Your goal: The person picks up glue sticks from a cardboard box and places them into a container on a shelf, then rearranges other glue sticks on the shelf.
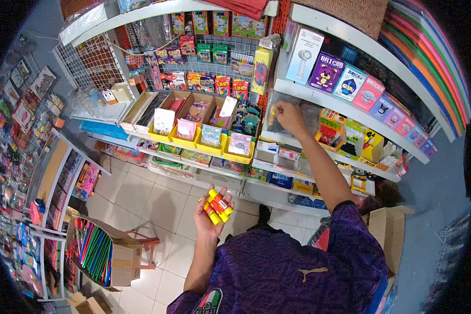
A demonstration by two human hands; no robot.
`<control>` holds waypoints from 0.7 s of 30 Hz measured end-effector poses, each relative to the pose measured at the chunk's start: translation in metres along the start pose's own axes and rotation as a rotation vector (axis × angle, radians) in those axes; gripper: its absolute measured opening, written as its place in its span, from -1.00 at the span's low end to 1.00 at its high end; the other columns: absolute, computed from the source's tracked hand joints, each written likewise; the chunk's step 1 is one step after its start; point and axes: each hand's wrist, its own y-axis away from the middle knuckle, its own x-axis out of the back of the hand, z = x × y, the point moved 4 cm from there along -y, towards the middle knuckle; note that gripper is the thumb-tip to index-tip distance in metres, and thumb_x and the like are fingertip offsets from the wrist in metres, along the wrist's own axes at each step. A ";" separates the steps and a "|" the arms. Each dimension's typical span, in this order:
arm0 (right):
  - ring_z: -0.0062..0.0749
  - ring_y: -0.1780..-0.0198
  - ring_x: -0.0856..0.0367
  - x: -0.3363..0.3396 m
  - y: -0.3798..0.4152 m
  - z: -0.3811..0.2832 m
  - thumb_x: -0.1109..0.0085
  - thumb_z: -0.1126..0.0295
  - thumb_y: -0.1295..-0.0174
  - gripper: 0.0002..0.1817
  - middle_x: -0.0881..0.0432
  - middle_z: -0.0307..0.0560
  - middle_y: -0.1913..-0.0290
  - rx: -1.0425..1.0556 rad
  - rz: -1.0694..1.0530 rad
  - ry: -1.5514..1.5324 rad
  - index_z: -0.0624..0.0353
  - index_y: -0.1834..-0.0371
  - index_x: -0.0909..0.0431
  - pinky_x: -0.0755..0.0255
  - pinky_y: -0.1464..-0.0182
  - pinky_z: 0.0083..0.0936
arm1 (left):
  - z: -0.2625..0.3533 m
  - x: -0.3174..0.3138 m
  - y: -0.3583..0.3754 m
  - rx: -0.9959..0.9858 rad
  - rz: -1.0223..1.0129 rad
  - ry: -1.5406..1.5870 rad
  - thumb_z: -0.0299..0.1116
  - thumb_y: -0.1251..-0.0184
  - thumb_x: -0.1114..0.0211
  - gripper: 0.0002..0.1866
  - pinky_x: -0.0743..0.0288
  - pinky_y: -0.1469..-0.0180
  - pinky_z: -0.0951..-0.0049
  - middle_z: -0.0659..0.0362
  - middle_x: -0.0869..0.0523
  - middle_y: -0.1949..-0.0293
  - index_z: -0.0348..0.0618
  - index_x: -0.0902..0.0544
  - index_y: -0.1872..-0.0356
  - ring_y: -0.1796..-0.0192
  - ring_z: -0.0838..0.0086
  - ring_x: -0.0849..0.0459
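Closest to the camera, at six o'clock, the left hand (pixel 210 214) lies palm up, its fingers curled loosely under a small bundle of yellow-and-red plastic tubes (pixel 217 207). At eight o'clock from it stands a brown cardboard box of coloured rods (pixel 97 252) on the tiled floor. Farther off, at one o'clock, the right hand (pixel 289 116) reaches to a white shelf (pixel 345 107), fingers pinched together on something too small to tell, against a clear plastic tub (pixel 277 123). At ten o'clock from that hand sit yellow plastic trays of cards (pixel 209 141); purple boxed brick toys (pixel 325 73) stand at two o'clock.
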 end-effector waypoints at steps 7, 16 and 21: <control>0.18 -0.05 -0.71 0.008 0.000 -0.003 -0.33 0.20 -0.22 -0.59 -0.72 0.28 -0.01 -0.040 -0.199 0.031 0.17 -0.08 -0.69 -0.56 -0.11 -0.02 | -0.004 0.004 -0.001 0.016 0.040 0.005 -0.01 -0.48 -0.16 -0.44 -0.52 -0.25 -0.09 -0.06 -0.59 -0.29 0.06 -0.43 -0.43 -0.20 0.08 -0.65; 0.26 0.02 -0.71 0.007 0.009 -0.016 -0.34 0.26 -0.18 -0.59 -0.73 0.32 0.08 0.005 -0.174 0.053 0.20 -0.07 -0.66 -0.57 -0.09 0.02 | -0.017 0.003 -0.008 0.076 0.043 0.038 -0.03 -0.51 -0.13 -0.47 -0.53 -0.24 -0.10 -0.07 -0.61 -0.25 0.04 -0.43 -0.41 -0.16 0.08 -0.67; 0.26 0.02 -0.70 0.010 0.011 -0.021 -0.33 0.29 -0.19 -0.62 -0.72 0.35 0.13 0.029 -0.161 0.113 0.27 -0.03 -0.65 -0.55 -0.09 0.03 | -0.020 -0.006 -0.009 0.077 -0.018 0.019 -0.05 -0.50 -0.13 -0.47 -0.52 -0.25 -0.09 -0.08 -0.62 -0.25 0.03 -0.44 -0.41 -0.15 0.08 -0.67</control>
